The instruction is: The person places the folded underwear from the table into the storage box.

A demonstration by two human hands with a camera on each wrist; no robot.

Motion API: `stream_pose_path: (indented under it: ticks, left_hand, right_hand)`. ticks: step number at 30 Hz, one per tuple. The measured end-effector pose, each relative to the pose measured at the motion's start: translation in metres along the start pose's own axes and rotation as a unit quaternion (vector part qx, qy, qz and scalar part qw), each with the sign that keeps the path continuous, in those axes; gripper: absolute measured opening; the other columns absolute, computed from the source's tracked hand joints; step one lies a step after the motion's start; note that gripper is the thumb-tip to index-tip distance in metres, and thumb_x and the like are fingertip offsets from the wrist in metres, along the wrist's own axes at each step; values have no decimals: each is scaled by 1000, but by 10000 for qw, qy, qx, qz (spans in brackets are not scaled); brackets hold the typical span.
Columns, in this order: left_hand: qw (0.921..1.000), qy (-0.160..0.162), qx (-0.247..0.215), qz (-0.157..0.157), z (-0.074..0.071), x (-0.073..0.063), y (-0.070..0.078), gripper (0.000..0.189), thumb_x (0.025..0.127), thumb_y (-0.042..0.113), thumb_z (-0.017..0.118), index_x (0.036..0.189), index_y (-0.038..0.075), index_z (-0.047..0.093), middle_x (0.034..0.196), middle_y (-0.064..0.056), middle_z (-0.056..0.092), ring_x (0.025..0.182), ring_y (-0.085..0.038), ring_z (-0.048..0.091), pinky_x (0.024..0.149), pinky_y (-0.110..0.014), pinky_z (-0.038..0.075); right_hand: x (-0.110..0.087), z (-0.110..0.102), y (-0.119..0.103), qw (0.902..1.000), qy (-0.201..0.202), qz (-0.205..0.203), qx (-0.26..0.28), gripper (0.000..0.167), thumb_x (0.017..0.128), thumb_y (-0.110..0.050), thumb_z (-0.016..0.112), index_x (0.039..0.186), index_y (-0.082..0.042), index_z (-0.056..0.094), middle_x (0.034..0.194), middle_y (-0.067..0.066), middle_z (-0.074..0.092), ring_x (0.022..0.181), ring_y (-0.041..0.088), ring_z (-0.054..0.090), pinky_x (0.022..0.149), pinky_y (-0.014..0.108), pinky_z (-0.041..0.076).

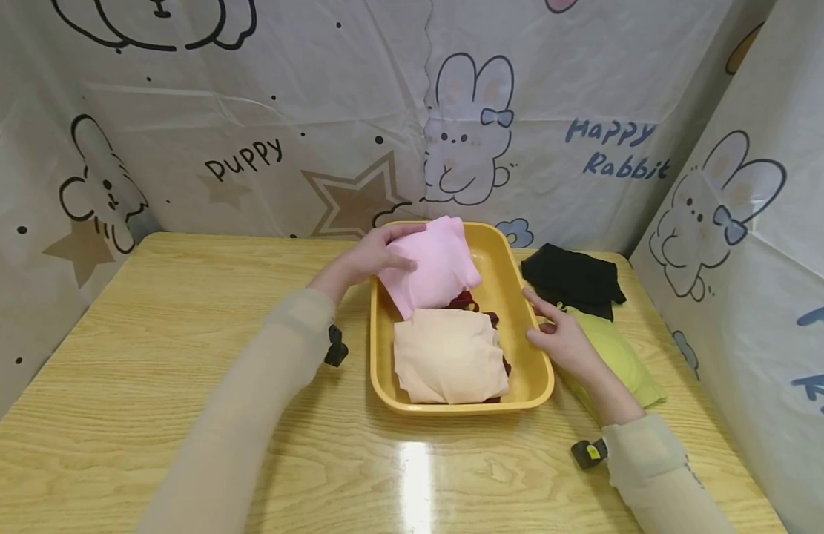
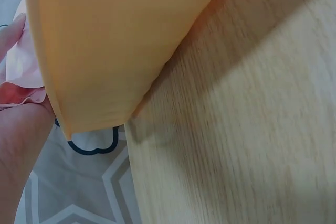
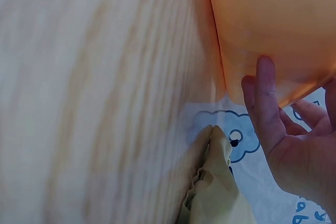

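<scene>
A yellow plastic tray point(image 1: 462, 409) stands on the wooden table. At its far left, my left hand point(image 1: 371, 256) holds a folded pink garment point(image 1: 434, 259), with the thumb on top; the left wrist view shows the pink cloth point(image 2: 23, 64) beside that thumb. A folded beige garment point(image 1: 450, 356) lies in the near half. Dark red cloth point(image 1: 462, 301) peeks out under both. My right hand point(image 1: 565, 337) is at the tray's right rim, and in the right wrist view its fingers point(image 3: 266, 90) extend along the outer wall.
On the table right of the tray lie a folded black garment point(image 1: 572, 276) and a yellow-green one point(image 1: 615, 352), partly behind my right forearm. Printed white sheets point(image 1: 265, 200) hang along the back and sides. The wooden tabletop point(image 1: 151, 356) extends to the left.
</scene>
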State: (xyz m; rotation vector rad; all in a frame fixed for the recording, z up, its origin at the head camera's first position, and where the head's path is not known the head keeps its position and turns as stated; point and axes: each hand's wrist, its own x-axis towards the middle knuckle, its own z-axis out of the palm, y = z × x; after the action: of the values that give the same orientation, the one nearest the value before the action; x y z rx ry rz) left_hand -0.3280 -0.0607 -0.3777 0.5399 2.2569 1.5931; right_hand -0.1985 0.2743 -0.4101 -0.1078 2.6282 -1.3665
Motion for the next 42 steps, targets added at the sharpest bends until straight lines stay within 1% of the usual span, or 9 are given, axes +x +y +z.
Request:
stream_pose_path:
  ticks: [7,13,17,20,27,30,35,39,42]
  left_hand:
    - [9984,-24,535,205,2,4,1,64,79,9,73,137,26,50,143,0,43,115,-21,46,98,-35,44]
    - [9930,112,1171,97,4,10,5,67,81,9,71,141,19,45,145,-5,41,122,-22,43,105,-37,39]
    - [9877,111,1561,-10,4,11,8,66,82,10,71,141,17,43,147,-7,39,122,-23,42,105,-37,39]
    - [9846,16,1750,0,5,12,8,64,82,9,71,140,15,43,147,-7,38,120,-23,43,101,-36,41]
    - [9756,20,2193,111,6,12,5,53,84,14,71,133,14,51,142,-8,44,104,-23,47,82,-30,45]
    - [9742,69,2249,185,7,11,4,48,84,15,71,129,12,55,139,-8,48,105,-23,46,86,-31,44]
    - [9739,208,2234,344,8,11,2,43,83,13,72,124,7,59,132,-10,53,112,-22,47,99,-34,42]
    - [9763,322,2093,447,9,12,-1,43,82,10,71,123,4,58,124,-11,57,112,-22,50,102,-33,41]
    - [9785,392,1987,398,10,11,-2,44,83,10,72,123,3,58,122,-11,57,111,-22,50,102,-32,41]
  right_hand:
    - [0,0,4,9998,70,-67,-144,69,88,-11,57,149,-27,29,135,21,43,96,28,59,76,21,53]
    - [1,1,5,9998,97,-58,-155,69,87,-11,57,149,-26,30,135,21,43,98,29,58,77,23,53]
    - [2,1,5,9999,68,-51,-96,70,87,-10,56,149,-26,29,136,21,43,99,30,58,78,24,54]
    - [2,1,5,9999,65,-63,-63,70,87,-9,56,149,-26,29,136,21,43,99,30,58,77,25,54]
    - [2,0,5,9999,72,-38,-115,70,87,-10,56,149,-26,29,136,21,42,99,29,58,78,25,54]
    - [1,0,5,9999,75,-41,-101,70,87,-10,56,149,-26,29,136,21,42,99,29,58,78,25,54]
    - [1,1,5,9999,80,-47,-60,70,87,-9,57,149,-26,29,135,21,43,98,29,58,78,24,54]
    - [1,0,5,9999,71,-51,-71,70,87,-9,57,149,-25,29,135,21,43,99,30,58,78,26,54]
    - [1,0,5,9999,65,-50,-88,70,87,-10,57,149,-26,29,136,21,43,99,30,58,79,26,54]
